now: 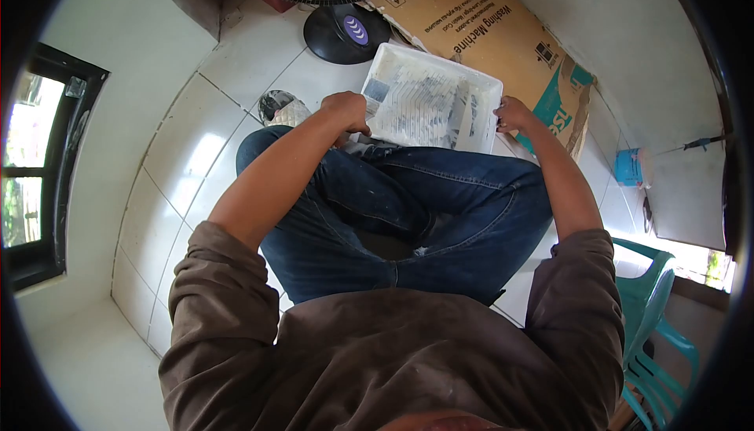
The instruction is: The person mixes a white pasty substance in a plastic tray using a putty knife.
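A white paint tray [430, 95] with a ridged floor sits just beyond my crossed legs, tilted a little in view. Grey paint smears and wet white patches mark its inside. My left hand [346, 111] is closed at the tray's left edge, its fingertips partly hidden. On the opposite side, my right hand [513, 115] grips the right rim, thumb and fingers around it. Left of my left hand, a grey and white object [281, 107] with a quilted-looking surface lies on the floor; I cannot make out its kind.
A black fan [345, 32] stands behind the tray. Flattened washing machine cardboard [479, 19] lies along the back right. A blue and white container [631, 168] is at the right, with a green plastic chair [648, 290] nearer me. White walls and a window [39, 168] close in the left.
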`<state>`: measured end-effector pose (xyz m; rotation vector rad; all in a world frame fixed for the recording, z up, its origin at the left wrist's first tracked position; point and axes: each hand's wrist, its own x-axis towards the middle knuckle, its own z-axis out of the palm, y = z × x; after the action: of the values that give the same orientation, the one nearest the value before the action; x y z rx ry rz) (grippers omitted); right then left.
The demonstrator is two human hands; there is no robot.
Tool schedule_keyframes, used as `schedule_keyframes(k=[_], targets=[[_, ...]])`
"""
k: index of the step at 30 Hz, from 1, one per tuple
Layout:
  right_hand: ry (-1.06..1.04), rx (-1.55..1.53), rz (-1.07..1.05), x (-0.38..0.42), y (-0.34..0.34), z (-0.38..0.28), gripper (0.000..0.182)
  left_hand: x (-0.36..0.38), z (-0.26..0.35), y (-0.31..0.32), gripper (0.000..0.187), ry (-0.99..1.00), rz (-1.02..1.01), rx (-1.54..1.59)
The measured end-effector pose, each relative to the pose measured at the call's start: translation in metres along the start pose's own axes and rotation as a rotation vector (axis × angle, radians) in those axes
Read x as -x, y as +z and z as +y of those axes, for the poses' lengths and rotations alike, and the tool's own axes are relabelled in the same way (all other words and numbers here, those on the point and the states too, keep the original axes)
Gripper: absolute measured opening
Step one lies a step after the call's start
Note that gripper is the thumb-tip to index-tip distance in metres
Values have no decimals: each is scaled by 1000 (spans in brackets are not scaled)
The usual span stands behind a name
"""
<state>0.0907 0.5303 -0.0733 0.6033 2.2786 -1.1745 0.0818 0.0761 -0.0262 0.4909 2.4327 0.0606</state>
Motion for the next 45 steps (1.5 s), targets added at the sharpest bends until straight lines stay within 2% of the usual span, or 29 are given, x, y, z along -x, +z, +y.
schedule_keyframes(k=[3, 6, 7, 8, 9, 10, 12, 13, 15, 17, 18, 19, 20, 21, 23, 24, 25, 27, 29, 31, 32, 34, 36, 37, 39, 40, 41, 43, 45], targets=[[55, 47, -41, -3, -3, -4, 39, -1, 3, -3, 59, -52, 69, -25], [35, 100, -51, -8, -6, 2, 41, -7, 2, 3, 53, -55, 106, -55], [38, 89, -51, -10, -8, 6, 41, -9, 2, 6, 47, -42, 189, -32], [-30, 266, -52, -8, -11, 5, 41, -10, 3, 9, 41, -31, 272, -3], [-104, 446, -53, -4, -14, -2, 43, -2, 9, -1, 41, -35, 271, -5], [-106, 443, -56, 1, -15, -6, 43, 3, 15, -14, 38, -15, 322, 72], [-347, 892, 265, 24, -13, -25, 48, 1, 16, -26, 36, 49, 458, 220], [-344, 888, 262, 35, -11, -40, 48, 0, 17, -31, 36, 49, 454, 217], [-398, 623, 312, 58, -4, -85, 58, -3, 22, -47, 41, 108, 423, 495], [-519, 452, 34, 93, 19, -127, 63, -15, 26, -48, 42, 131, 394, 561], [-509, 435, 21, 106, 35, -145, 63, -17, 33, -48, 40, 140, 289, 805], [-392, 416, -202, 117, 48, -162, 63, -19, 39, -49, 38, 147, 180, 1046], [-278, 399, -415, 121, 57, -175, 63, -21, 44, -50, 36, 171, 136, 1097], [-272, 392, -412, 120, 68, -179, 63, -25, 44, -47, 36, 174, 127, 1092], [-369, 398, -385, 113, 88, -178, 62, -34, 44, -36, 37, 87, 273, 711], [-430, 354, -291, 106, 98, -171, 56, -37, 44, -27, 38, 75, 266, 757], [-425, 351, -300, 97, 108, -162, 56, -42, 43, -19, 38, 69, 257, 759], [-561, 350, -302, 89, 124, -155, 49, -54, 39, -3, 40, 117, 105, 991], [-492, 343, -392, 76, 133, -143, 47, -67, 34, 3, 41, 97, 52, 913], [-687, 505, -370, 53, 132, -125, 52, -70, 40, -9, 43, 88, -95, 828], [-624, 427, -417, 54, 125, -128, 56, -68, 38, -16, 45, 123, -129, 859], [-582, 361, -276, 50, 122, -129, 54, -60, 28, -52, 54, 157, -96, 957], [-497, 350, -145, 60, 115, -147, 45, -65, 8, -61, 62, 226, 98, 1013], [-504, 363, -165, 62, 118, -149, 45, -57, 1, -70, 59, 239, 143, 1024], [-413, 54, -160, 66, 121, -154, 47, -47, -11, -79, 55, 248, 291, 1046], [-456, 52, -163, 66, 126, -154, 30, -41, -17, -82, 55, 228, 308, 1063], [-468, 68, -185, 66, 132, -151, 30, -36, -21, -86, 50, 247, 360, 1064], [-505, -175, -268, 66, 143, -147, 25, -28, -29, -96, 44, 251, 423, 1068], [-497, -134, -311, 68, 154, -140, 22, -24, -33, -102, 30, 188, 489, 1214]])
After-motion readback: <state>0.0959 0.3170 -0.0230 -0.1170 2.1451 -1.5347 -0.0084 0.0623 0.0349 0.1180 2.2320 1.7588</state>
